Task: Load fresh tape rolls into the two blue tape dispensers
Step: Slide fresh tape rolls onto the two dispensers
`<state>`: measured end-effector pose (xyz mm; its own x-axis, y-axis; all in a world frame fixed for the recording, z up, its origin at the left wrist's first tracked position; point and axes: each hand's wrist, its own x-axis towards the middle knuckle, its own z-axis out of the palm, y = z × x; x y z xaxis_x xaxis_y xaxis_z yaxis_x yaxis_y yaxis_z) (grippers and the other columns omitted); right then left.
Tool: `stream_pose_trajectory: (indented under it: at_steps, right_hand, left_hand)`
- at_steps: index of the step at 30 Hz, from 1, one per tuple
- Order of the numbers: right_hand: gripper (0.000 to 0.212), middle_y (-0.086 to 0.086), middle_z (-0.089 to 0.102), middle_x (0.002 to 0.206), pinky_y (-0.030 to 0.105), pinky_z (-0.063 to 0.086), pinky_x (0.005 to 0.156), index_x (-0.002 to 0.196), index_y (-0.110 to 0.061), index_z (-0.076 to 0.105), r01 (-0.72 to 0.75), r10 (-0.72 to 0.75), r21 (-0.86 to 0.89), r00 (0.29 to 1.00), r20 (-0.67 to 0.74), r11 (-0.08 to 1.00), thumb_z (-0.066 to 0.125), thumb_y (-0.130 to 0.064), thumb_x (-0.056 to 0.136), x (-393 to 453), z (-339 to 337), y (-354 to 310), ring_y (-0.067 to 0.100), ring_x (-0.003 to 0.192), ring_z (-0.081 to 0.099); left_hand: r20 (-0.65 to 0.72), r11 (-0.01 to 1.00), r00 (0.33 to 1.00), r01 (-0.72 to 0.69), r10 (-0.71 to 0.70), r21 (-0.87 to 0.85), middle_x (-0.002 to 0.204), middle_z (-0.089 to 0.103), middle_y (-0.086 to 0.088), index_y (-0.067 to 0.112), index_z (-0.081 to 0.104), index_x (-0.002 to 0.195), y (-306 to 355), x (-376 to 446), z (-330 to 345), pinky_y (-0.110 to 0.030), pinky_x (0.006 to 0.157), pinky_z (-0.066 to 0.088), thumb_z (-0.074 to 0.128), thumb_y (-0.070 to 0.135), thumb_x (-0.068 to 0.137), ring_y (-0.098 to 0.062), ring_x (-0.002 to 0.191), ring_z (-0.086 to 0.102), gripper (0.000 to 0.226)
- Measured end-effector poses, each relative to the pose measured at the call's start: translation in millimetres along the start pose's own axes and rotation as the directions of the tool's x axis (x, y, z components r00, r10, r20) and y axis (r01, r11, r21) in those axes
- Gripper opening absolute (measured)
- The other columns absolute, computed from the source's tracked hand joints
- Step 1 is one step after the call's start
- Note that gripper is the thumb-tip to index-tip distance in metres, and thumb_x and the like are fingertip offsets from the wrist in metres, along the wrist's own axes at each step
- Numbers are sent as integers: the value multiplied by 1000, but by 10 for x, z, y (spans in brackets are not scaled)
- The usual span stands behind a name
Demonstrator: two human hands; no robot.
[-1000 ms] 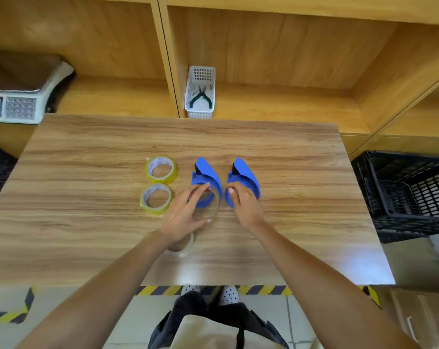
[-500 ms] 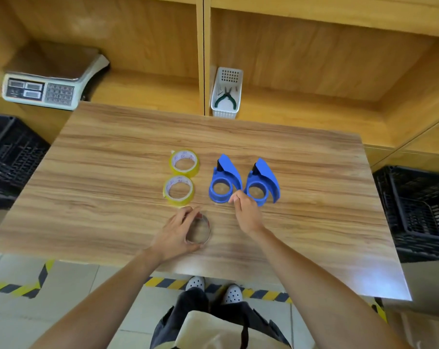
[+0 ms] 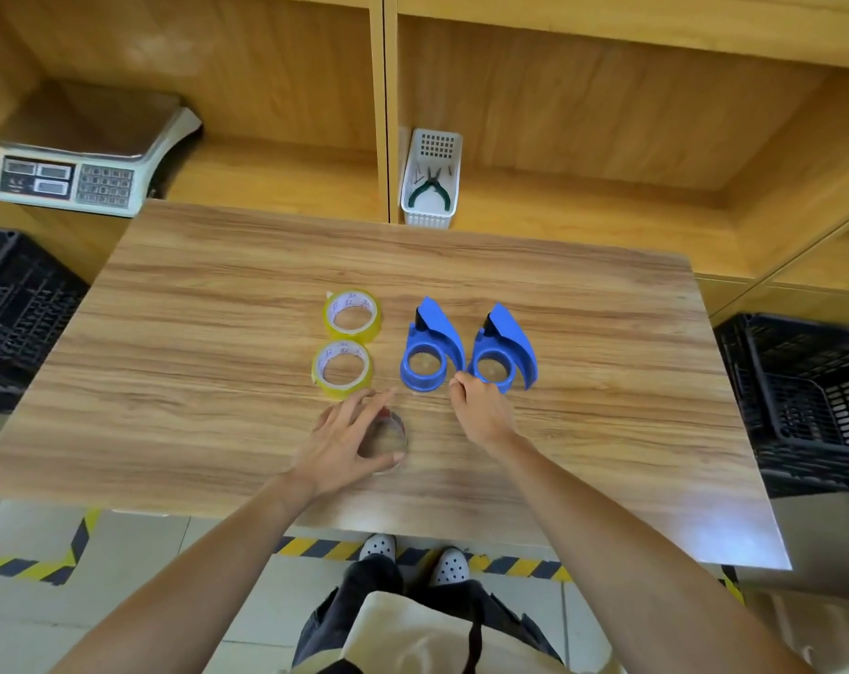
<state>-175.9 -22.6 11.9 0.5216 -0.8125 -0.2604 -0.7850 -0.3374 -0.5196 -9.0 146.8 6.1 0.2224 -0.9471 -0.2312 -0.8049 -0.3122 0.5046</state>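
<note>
Two blue tape dispensers lie side by side mid-table, the left dispenser (image 3: 437,329) and the right dispenser (image 3: 508,333), both hubs empty. Left of them lie two yellow tape rolls flat, a far roll (image 3: 352,314) and a near roll (image 3: 342,369). My left hand (image 3: 337,442) rests over a clear empty tape core (image 3: 387,437) that lies flat in front of the near roll, with fingers and thumb around it. My right hand (image 3: 480,411) has its fingers curled at the front rim of the right dispenser, touching it lightly.
The wooden table (image 3: 193,333) stands before wooden shelving. A weighing scale (image 3: 81,158) sits on the left shelf, a white basket (image 3: 432,180) with pliers in the middle. Black crates stand at the right (image 3: 811,396) and left (image 3: 13,308).
My left hand has drawn the clear core out of the left dispenser and toward the table's near edge. My right hand has slipped back to the right dispenser's front rim.
</note>
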Motion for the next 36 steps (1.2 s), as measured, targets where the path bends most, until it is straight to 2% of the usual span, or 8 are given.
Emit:
stream_pose_trajectory:
  at_steps: [5, 9, 13, 23, 27, 30, 33, 36]
  right_hand:
    - [32, 6, 62, 74, 33, 41, 57, 86, -13, 55, 9, -9, 7, 999, 30, 1000, 32, -31, 100, 65, -64, -24, 26, 69, 57]
    - [31, 6, 66, 86, 39, 48, 70, 95, -19, 54, 71, -73, 29, 993, 96, 997, 28, -31, 102, 172, -133, -87, 28, 80, 58]
    - [30, 1, 67, 82, 39, 51, 74, 98, -27, 53, 90, -90, 6, 987, 131, 996, 25, -35, 102, 375, -160, -193, 28, 81, 63]
    - [28, -1, 71, 78, 40, 50, 76, 96, -26, 57, -24, 20, 25, 990, 140, 999, 30, -21, 99, 1028, -175, -478, 22, 81, 63]
    - [27, 2, 71, 88, 43, 51, 79, 95, -21, 58, -73, 71, 21, 994, 88, 997, 32, -22, 100, 1151, -164, -453, 28, 87, 64]
    - [24, 7, 70, 93, 44, 52, 76, 96, -21, 56, -87, 87, -8, 996, 30, 996, 35, -31, 101, 1217, -169, -415, 35, 89, 64]
    - [24, 9, 70, 91, 40, 49, 70, 99, -20, 54, -109, 109, -29, 994, 19, 994, 44, -41, 99, 1282, -182, -377, 35, 88, 65]
    - [22, -6, 63, 78, 34, 44, 65, 94, -22, 52, -128, 129, -7, 991, 43, 992, 57, -43, 92, 1318, -185, -345, 25, 84, 64]
  left_hand:
    - [-80, 999, 995, -51, 51, 8, 145, 34, 2, 51, 9, 151, 56, 157, -132, -42, 110, 33, 33, 64, 94, -24, 132, 40, 63]
    - [-160, 999, 987, -24, 27, 22, 133, 45, 1, 46, 29, 148, -14, 391, -181, -44, 102, 43, 22, 55, 97, -27, 125, 49, 52]
    - [-177, 995, 983, -32, 49, 93, 133, 51, -2, 32, 41, 146, -121, 676, -354, -43, 100, 42, 20, 50, 97, -24, 124, 51, 57]
    - [-51, 971, 997, -49, 63, 234, 140, 51, 4, 30, 48, 141, -615, 1501, -700, -40, 104, 38, 14, 53, 93, -23, 132, 45, 63]
    - [17, 948, 999, -37, 33, 315, 146, 48, 6, 28, 41, 144, -684, 1725, -678, -37, 105, 35, 47, 46, 97, -20, 136, 44, 51]
    - [56, 943, 998, -57, 41, 329, 133, 61, 2, 23, 44, 139, -707, 1820, -639, -37, 97, 44, 63, 40, 90, -25, 119, 61, 56]
    - [32, 952, 999, -27, 18, 306, 108, 73, 3, 27, 42, 134, -757, 1874, -611, -36, 83, 54, 67, 38, 87, -26, 97, 71, 54]
    - [0, 959, 999, -31, 32, 280, 100, 72, 7, 34, 44, 118, -786, 1872, -598, -36, 68, 57, 66, 35, 85, -25, 86, 72, 40]
